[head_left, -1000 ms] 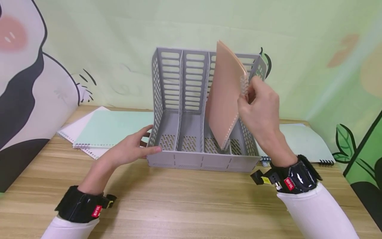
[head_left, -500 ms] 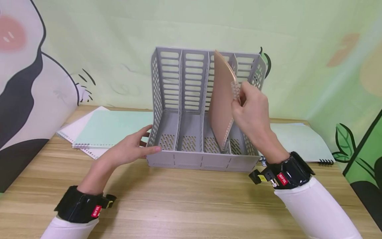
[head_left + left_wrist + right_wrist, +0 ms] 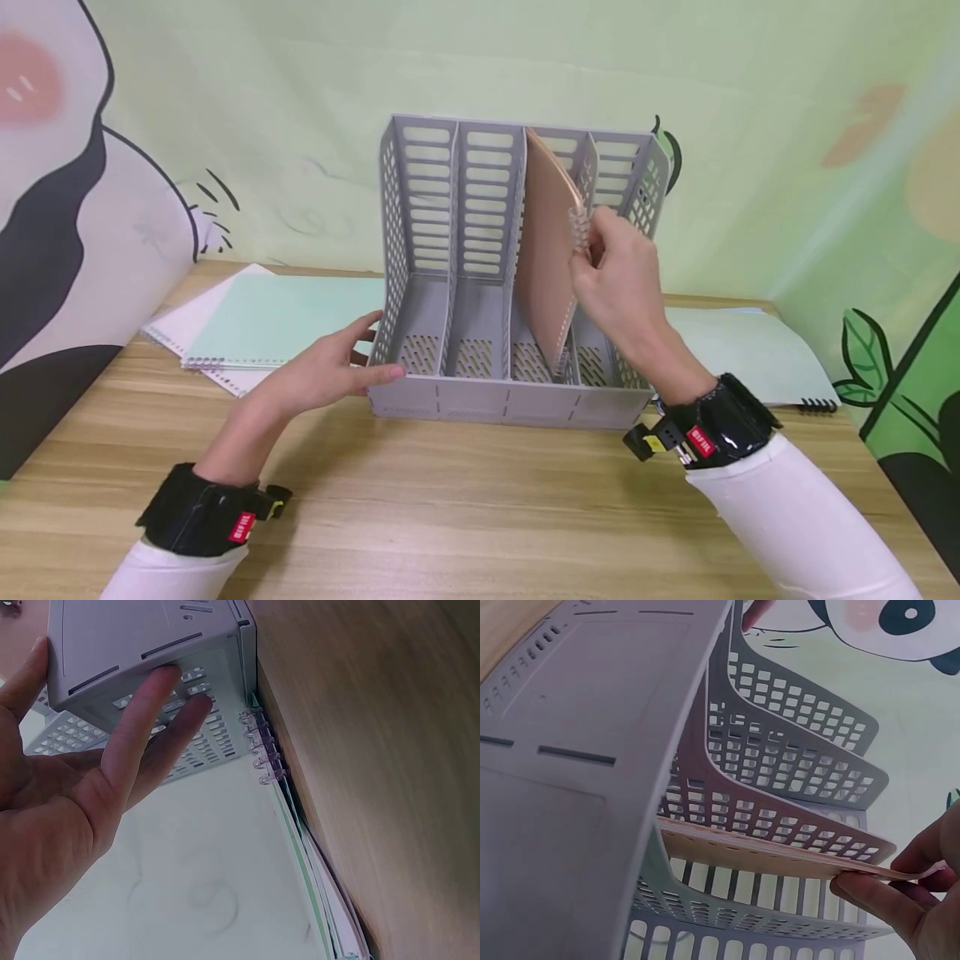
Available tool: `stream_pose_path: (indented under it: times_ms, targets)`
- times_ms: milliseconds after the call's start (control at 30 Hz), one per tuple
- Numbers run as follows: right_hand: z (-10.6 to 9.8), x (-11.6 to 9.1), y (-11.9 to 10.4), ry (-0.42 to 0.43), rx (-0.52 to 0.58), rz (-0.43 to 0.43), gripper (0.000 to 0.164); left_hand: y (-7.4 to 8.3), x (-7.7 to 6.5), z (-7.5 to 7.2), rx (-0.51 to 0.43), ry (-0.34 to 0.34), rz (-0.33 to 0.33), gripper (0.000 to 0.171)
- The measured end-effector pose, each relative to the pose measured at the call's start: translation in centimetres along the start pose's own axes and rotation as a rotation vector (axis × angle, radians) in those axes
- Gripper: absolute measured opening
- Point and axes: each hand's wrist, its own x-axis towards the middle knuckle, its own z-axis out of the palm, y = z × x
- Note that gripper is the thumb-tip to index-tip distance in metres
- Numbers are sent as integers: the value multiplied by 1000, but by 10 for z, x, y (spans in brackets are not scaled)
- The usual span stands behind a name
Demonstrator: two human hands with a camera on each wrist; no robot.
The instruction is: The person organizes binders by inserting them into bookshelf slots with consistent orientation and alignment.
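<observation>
My right hand (image 3: pixel 618 271) pinches a brown spiral-bound notebook (image 3: pixel 546 242) by its bound edge, thumb on one side and fingers on the other. The notebook stands upright, slightly slanted, in the third compartment from the left of a grey file organizer (image 3: pixel 472 404). Its lower corner is close to the compartment floor; whether it touches cannot be told. In the right wrist view the notebook (image 3: pixel 765 857) lies between two perforated dividers. My left hand (image 3: pixel 322 372) rests at the organizer's left front corner, its thumb at the front rim and its fairly straight fingers (image 3: pixel 135 731) along the outer side wall.
Left of the organizer, a mint-green notebook (image 3: pixel 285 317) lies on white spiral-bound ones (image 3: pixel 176 315) on the wooden table (image 3: pixel 465 500). To the right lies a pale green notebook (image 3: pixel 742 350) with black rings, partly behind my right arm. A printed cloth backdrop (image 3: pixel 300 125) hangs behind.
My right hand has moved left and slightly down with the brown notebook, which now sits lower and closer to the divider on its left. The left hand has stayed in place.
</observation>
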Motion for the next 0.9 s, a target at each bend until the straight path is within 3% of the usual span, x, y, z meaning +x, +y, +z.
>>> stream_pose_path:
  times_ms: [733, 900]
  targets:
    - [10, -11, 4, -73, 22, 60, 10, -2, -1, 0, -7, 1, -10, 98]
    - [8, -10, 5, -102, 14, 80, 19, -1, 0, -1, -8, 1, -9, 98]
